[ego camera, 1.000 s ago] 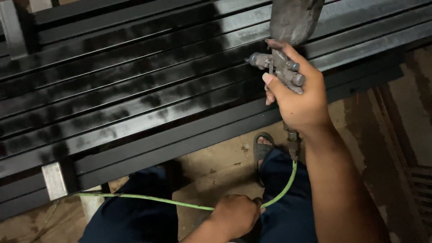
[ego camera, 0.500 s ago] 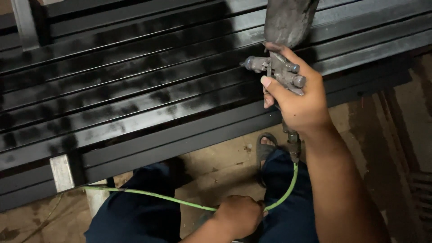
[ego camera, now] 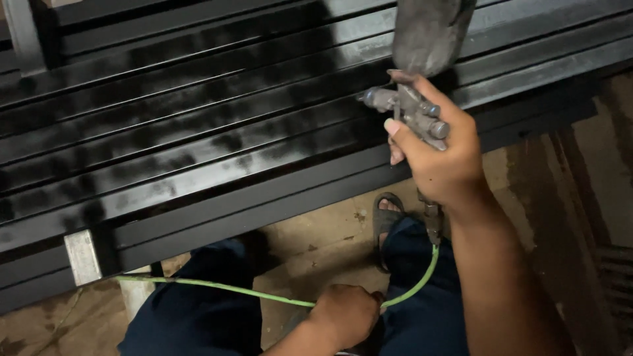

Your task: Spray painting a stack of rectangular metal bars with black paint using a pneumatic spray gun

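Note:
My right hand [ego camera: 438, 155] grips a metal spray gun [ego camera: 409, 112] with a grey cup [ego camera: 428, 29] on top, its nozzle pointing left over a row of long metal bars [ego camera: 198, 138] partly coated in wet black paint. A green air hose [ego camera: 264, 295] runs from the gun's base down to my left hand [ego camera: 346, 314], which is closed around it low in the view, above my lap. The hose continues left past my knee.
The bars rest on a support with a pale square end [ego camera: 82, 256] at lower left. Below them lie a dusty concrete floor [ego camera: 316, 244], my dark blue trousers [ego camera: 191, 316] and a sandalled foot [ego camera: 388, 221]. Wooden boards [ego camera: 580, 198] lie at the right.
My right hand and the spray gun have shifted slightly left along the bars. The left hand keeps its hold on the hose.

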